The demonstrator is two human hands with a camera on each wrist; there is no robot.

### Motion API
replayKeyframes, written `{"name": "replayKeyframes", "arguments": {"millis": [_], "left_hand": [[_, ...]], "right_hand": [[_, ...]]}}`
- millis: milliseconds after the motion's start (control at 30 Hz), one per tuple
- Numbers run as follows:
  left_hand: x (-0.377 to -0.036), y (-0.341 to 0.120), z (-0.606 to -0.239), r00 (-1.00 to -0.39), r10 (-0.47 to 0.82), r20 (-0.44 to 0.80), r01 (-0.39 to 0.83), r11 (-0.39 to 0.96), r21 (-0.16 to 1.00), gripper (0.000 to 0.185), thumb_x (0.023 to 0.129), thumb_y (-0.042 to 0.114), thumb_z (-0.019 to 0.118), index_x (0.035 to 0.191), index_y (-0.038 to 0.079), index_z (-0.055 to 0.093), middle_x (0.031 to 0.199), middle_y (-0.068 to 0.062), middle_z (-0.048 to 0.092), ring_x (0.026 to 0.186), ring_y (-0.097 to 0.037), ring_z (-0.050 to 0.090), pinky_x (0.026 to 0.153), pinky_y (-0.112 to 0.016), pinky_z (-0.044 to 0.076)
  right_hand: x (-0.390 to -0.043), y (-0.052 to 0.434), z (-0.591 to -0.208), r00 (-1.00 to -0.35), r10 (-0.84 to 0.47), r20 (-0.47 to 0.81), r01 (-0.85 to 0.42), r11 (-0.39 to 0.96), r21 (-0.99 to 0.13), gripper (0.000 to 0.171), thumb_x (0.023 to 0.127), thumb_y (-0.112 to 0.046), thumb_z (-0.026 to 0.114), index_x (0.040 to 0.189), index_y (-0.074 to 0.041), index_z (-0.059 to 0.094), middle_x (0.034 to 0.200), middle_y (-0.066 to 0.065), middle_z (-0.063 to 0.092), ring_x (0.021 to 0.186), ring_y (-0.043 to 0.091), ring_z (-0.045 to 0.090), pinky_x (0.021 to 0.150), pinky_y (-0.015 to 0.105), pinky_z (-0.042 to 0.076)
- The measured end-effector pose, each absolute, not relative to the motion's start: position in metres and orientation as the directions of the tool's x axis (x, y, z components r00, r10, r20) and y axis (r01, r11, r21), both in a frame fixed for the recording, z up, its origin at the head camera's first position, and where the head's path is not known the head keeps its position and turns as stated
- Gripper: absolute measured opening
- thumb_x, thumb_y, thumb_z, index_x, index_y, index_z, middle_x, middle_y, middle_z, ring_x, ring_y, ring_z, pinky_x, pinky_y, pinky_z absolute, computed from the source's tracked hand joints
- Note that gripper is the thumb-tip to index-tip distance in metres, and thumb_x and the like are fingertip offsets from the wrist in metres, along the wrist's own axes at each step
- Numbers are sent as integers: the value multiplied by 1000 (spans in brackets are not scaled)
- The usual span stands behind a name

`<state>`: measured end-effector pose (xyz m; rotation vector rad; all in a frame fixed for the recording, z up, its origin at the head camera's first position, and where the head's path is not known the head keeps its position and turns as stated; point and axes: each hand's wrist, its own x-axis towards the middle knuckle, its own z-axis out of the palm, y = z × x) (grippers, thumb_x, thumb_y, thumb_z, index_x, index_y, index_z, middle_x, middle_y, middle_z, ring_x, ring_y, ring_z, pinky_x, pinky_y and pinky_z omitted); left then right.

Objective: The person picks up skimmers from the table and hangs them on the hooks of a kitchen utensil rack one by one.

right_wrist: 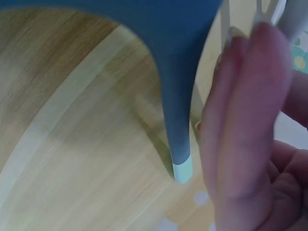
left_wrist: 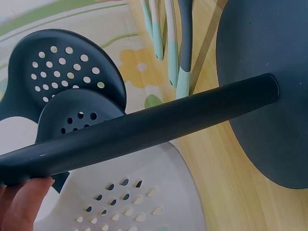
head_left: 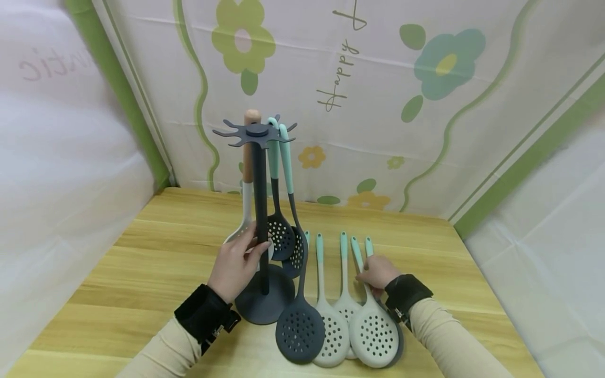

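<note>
Spanning the lower frame, the wooden surface (head_left: 156, 252) carries a dark utensil stand (head_left: 260, 210) left of centre, its base partly hidden by the left hand (head_left: 235, 266), whose grip curls round the pole. Right of it lie five skimmers (head_left: 331, 304); the right hand (head_left: 378, 273) pinches one mint handle, fingers mostly hidden. Backdrop writing at upper centre reads "Happy".

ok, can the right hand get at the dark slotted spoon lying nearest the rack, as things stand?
Probably yes. The right hand rests on the handles at the far right of the row, and the dark slotted spoon lies at the row's left end, uncovered. Only the white spoons lie between; reaching over them looks unobstructed.
</note>
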<state>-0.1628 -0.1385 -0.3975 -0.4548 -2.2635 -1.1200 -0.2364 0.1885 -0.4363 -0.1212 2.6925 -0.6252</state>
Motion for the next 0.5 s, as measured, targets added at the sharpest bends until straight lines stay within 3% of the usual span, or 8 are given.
{"name": "replayKeyframes", "arguments": {"millis": [500], "left_hand": [[-161, -142, -393, -811, 94, 577, 521, 563, 641, 40, 93, 4, 67, 131, -3, 56, 108, -19, 71, 96, -37, 73, 76, -41, 62]], "right_hand": [[-239, 192, -440, -932, -174, -317, 2, 874, -486, 21, 89, -11, 69, 71, -5, 59, 49, 3, 55, 36, 8, 52, 37, 22, 51]]}}
